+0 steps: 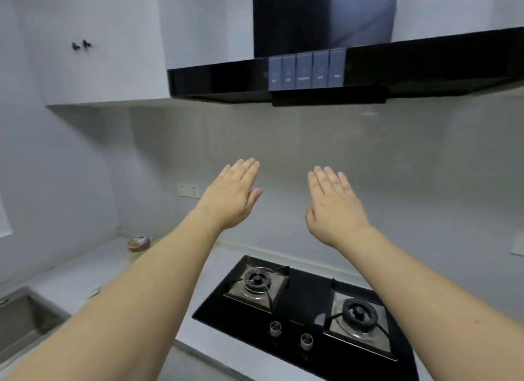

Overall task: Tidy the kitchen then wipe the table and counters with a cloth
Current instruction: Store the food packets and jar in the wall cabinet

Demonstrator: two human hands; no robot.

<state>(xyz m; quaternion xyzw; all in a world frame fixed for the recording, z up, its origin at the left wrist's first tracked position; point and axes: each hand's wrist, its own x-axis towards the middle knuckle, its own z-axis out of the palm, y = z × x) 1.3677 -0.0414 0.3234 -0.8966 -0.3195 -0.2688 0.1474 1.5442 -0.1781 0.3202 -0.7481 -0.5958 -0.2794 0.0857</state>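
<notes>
Head view, single camera: faces forward, slightly down, near hob (306,309), wall behind.

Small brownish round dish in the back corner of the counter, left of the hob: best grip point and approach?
Likely the rim of the small brownish round dish, pinched from above on its near side by the left hand, which is nearer. It sits low and flat near the corner walls, so side access behind looks tight. Detail is blurred.

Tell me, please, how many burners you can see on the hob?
2: the left burner lies farther back; the right burner is nearer, below the right forearm. None looks hidden.
</notes>
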